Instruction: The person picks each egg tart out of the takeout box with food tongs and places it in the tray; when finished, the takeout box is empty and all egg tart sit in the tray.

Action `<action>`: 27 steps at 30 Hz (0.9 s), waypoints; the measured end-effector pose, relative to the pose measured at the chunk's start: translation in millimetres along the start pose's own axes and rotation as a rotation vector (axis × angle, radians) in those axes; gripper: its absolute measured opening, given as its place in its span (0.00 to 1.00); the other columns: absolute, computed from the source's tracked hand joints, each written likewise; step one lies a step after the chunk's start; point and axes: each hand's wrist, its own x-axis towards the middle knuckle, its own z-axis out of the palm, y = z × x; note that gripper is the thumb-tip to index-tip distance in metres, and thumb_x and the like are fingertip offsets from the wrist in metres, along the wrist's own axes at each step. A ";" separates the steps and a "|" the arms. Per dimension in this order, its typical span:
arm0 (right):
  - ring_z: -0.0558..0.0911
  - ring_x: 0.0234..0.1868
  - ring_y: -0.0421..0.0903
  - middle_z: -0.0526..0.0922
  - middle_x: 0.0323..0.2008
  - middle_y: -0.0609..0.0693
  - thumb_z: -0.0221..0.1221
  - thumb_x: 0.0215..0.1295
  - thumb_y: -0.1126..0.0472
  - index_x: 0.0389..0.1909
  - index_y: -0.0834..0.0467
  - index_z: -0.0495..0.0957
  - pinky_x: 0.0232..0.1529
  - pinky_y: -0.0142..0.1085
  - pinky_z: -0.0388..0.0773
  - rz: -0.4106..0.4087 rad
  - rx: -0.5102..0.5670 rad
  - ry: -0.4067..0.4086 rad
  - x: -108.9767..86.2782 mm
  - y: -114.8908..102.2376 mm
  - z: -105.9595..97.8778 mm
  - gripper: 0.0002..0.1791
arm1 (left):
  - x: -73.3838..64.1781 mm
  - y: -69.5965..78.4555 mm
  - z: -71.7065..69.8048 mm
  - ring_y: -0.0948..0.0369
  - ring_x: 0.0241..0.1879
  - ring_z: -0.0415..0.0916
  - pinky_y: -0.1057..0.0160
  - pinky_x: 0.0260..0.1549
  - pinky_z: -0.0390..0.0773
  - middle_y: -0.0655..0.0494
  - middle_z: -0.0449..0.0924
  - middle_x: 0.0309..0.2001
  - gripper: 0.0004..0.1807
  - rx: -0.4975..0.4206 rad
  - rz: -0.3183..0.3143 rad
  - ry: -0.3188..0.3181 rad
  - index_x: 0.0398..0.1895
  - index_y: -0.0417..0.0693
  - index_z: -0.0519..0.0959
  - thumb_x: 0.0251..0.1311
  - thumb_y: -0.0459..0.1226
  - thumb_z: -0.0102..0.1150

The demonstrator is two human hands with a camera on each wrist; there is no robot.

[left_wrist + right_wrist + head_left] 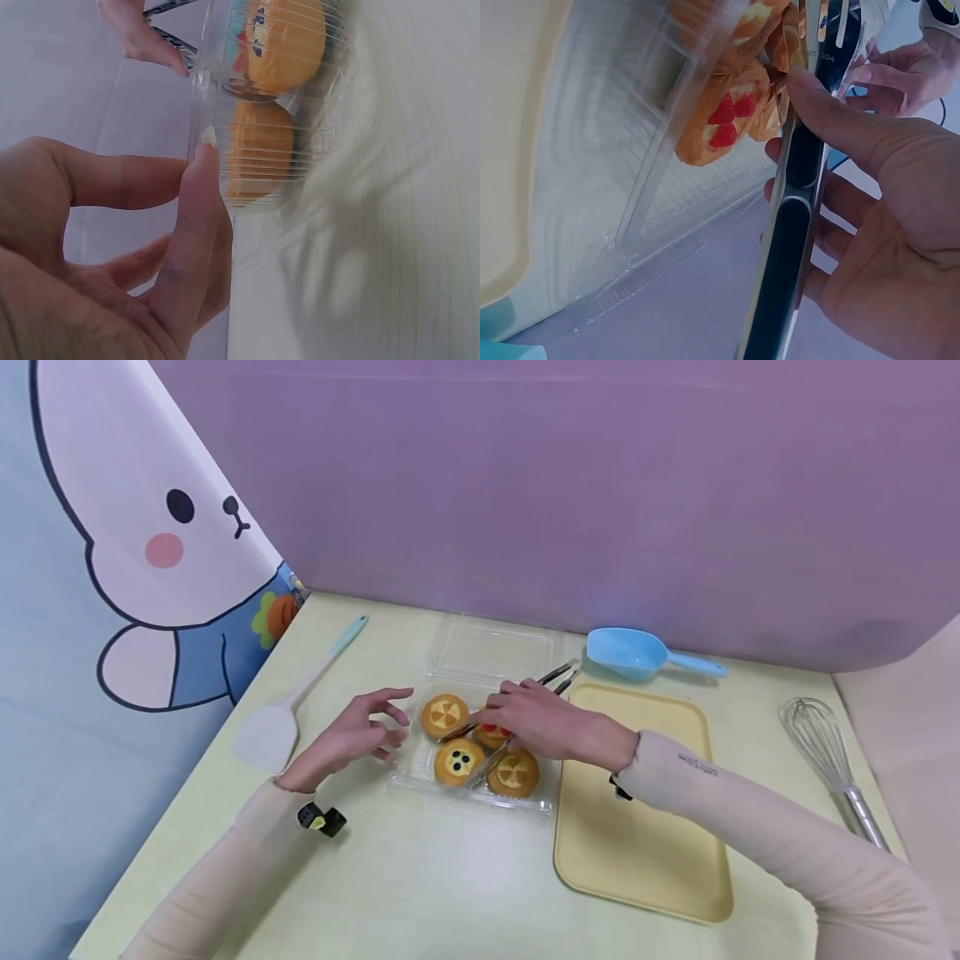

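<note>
My right hand (pixel 542 720) grips metal tongs (pixel 784 247) with black handle grips, held low over a clear plastic box (pixel 417 781). Inside the box sit several round pastries. A tart with dark berries (pixel 457 767) lies front left, between the spread tong tips. The tart with red fruit (pixel 705 146) is partly hidden under my right hand in the head view. Two plain cream-topped tarts (pixel 444 715) fill the other corners. At the box's left side is my left hand (pixel 356 739), fingers loosely bent, fingertips by the rim; contact is unclear.
The box's clear lid (pixel 495 647) lies folded back toward the wall. To the right is a yellow tray (pixel 637 852), with a blue scoop (pixel 630 652) behind it. A whisk (pixel 825 743) lies far right. On the left is a white spatula (pixel 270 735).
</note>
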 end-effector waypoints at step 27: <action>0.77 0.53 0.47 0.85 0.57 0.43 0.71 0.64 0.63 0.70 0.41 0.77 0.55 0.44 0.76 -0.039 -0.189 0.081 1.9 -8.4 5.5 0.34 | -1.1 0.2 -1.0 0.58 0.31 0.80 0.61 0.29 0.88 0.36 0.74 0.53 0.43 -0.018 -0.005 -0.006 0.82 0.45 0.59 0.63 0.22 0.58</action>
